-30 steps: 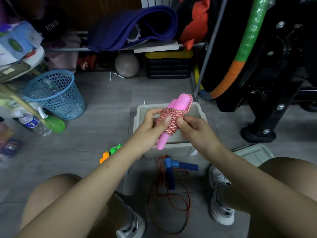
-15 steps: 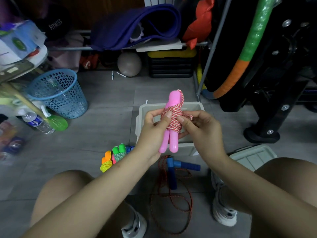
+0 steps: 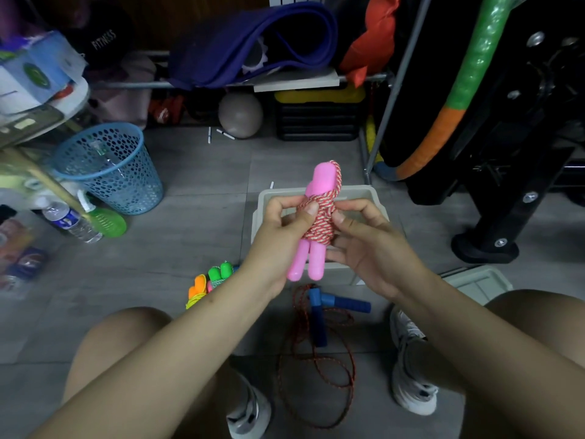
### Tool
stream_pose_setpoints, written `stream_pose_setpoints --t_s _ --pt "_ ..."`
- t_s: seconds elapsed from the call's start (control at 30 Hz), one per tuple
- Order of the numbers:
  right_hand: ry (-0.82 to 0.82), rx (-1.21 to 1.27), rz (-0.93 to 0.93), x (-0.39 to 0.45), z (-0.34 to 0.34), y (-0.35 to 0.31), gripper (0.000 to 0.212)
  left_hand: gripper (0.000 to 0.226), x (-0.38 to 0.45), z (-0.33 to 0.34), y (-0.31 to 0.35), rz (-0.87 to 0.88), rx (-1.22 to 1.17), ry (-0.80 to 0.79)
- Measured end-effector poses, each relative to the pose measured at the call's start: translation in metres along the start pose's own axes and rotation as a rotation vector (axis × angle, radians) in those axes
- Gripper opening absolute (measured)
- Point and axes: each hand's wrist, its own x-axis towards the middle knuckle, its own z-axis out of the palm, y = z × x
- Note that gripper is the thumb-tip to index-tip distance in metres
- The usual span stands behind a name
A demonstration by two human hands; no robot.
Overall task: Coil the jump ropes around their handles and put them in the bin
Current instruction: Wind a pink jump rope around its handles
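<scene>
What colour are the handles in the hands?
Pink handles, seen in the head view.

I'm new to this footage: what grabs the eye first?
The pink jump rope, coiled round its handles, is held upright by the left hand and right hand above the grey bin. Below, a blue-handled rope lies loose on the floor.

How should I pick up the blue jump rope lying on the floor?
Grab the blue jump rope by its two blue handles, coming down from above. They lie crossed together near the bin, stiff and thick, while the red cord sprawls in loose loops that would slip and tangle.
</scene>
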Motion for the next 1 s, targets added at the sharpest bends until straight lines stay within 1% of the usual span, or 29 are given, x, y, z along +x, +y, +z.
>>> stream_pose_setpoints --t_s 0.03,0.1,0.13,0.2,0.3,0.37,0.53,0.63,0.77,0.83,0.93,1.0 --pt "-0.003 0.012 -0.009 -0.001 0.002 -0.001 0.014 0.014 0.001 -0.001 0.002 0.015 0.016 0.013" --pt "0.049 -0.026 -0.051 -0.001 0.004 -0.002 0.012 0.019 0.002 -0.001 0.005 0.084 0.075 0.061" --pt "0.083 -0.058 -0.073 -0.001 0.004 -0.002 0.012 0.021 0.003 -0.001 0.005 0.148 0.157 0.087" --pt "0.144 -0.107 -0.111 0.002 0.004 -0.003 0.008 0.017 0.002 -0.001 0.004 0.3 0.317 0.115" --pt "0.205 -0.177 -0.154 0.003 0.004 -0.008 0.006 0.026 0.0 -0.002 0.001 0.532 0.463 0.099" --pt "0.24 -0.223 -0.17 0.001 0.005 -0.009 0.008 0.024 0.001 -0.004 0.003 0.626 0.57 0.088" --pt "0.266 -0.265 -0.158 -0.001 0.006 -0.013 0.011 0.012 0.005 -0.006 0.009 0.655 0.688 0.057" --pt "0.256 -0.269 -0.143 -0.001 0.007 -0.017 0.011 0.013 0.006 -0.006 0.012 0.68 0.754 0.05" --pt "0.247 -0.298 -0.159 -0.001 0.01 -0.015 0.012 0.014 0.007 -0.008 0.013 0.668 0.835 0.055" --pt "0.239 -0.31 -0.179 0.0 0.009 -0.018 0.016 0.016 0.005 -0.009 0.012 0.649 0.794 0.038" --pt "0.198 -0.271 -0.155 0.002 0.005 -0.027 0.017 0.027 0.003 -0.012 0.014 0.604 0.64 -0.058" --pt "0.169 -0.269 -0.141 0.002 0.003 -0.03 0.016 0.023 0.004 -0.013 0.015 0.643 0.687 -0.076"
